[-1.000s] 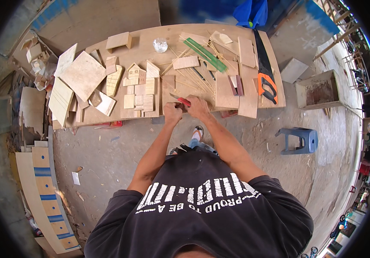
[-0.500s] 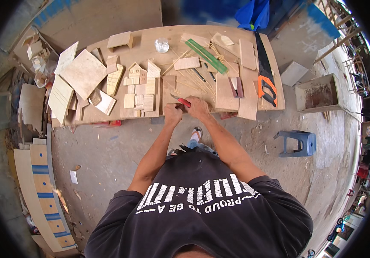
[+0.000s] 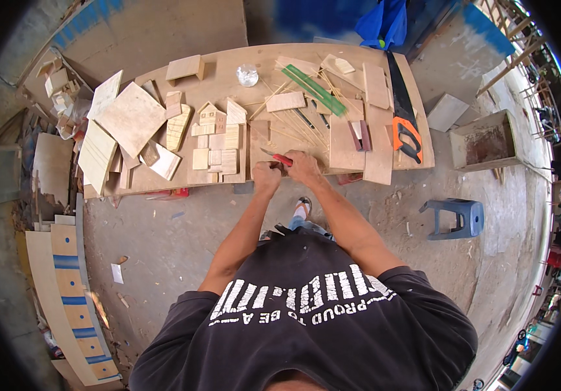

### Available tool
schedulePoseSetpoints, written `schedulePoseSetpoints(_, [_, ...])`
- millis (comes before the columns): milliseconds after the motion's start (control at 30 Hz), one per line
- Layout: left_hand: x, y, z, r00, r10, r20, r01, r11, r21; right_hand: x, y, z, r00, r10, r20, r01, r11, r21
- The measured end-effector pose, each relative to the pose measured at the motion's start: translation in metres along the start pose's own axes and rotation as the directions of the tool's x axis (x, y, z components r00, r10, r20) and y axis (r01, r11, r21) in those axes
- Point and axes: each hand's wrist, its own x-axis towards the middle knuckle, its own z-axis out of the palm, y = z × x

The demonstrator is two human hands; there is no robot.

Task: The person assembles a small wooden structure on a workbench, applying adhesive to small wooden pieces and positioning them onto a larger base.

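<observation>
At the near edge of the workbench, my right hand (image 3: pixel 304 167) is closed round a red-handled knife (image 3: pixel 283 159), its blade pointing left and away from me. My left hand (image 3: pixel 266 177) is closed close beside it, just under the blade; whatever it may hold is too small and hidden to make out. Left of my hands, a model house front (image 3: pixel 211 117) and small wooden blocks (image 3: pixel 216 140) lie together on a board. Thin wooden sticks (image 3: pixel 296 127) are strewn beyond my hands, with a green ruler (image 3: pixel 313 89) lying past them.
An orange-handled handsaw (image 3: pixel 407 140) lies on the bench's right side. Flat wood offcuts (image 3: pixel 130 117) are piled at the left. A clear round container (image 3: pixel 248 75) stands at the back. On the floor to the right are a blue stool (image 3: pixel 469 218) and an open box (image 3: pixel 486 140).
The view has shifted slightly. My hands stay close together at the bench edge, the knife still in my right hand and turned a little.
</observation>
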Motion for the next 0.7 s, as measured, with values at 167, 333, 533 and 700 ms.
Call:
schedulePoseSetpoints(167, [0.000,-0.001,0.002,0.999,0.040,-0.015,-0.039,0.997,0.069,0.001,0.004,0.001,0.999,-0.035,-0.041,0.036,0.999,0.009])
schedulePoseSetpoints(333, [0.003,0.002,-0.002,0.998,-0.039,-0.045,0.038,0.999,-0.014,0.000,0.000,-0.001,0.998,-0.032,-0.060,0.031,0.999,-0.012])
schedulePoseSetpoints(533, [0.006,0.012,-0.007,0.996,-0.087,0.035,0.086,0.996,0.031,0.000,0.001,-0.002,1.000,-0.014,-0.021,0.013,1.000,-0.013])
schedulePoseSetpoints(700, [0.006,0.012,-0.005,0.992,-0.127,0.029,0.126,0.991,0.036,0.001,0.001,0.001,1.000,-0.006,-0.018,0.006,1.000,0.016])
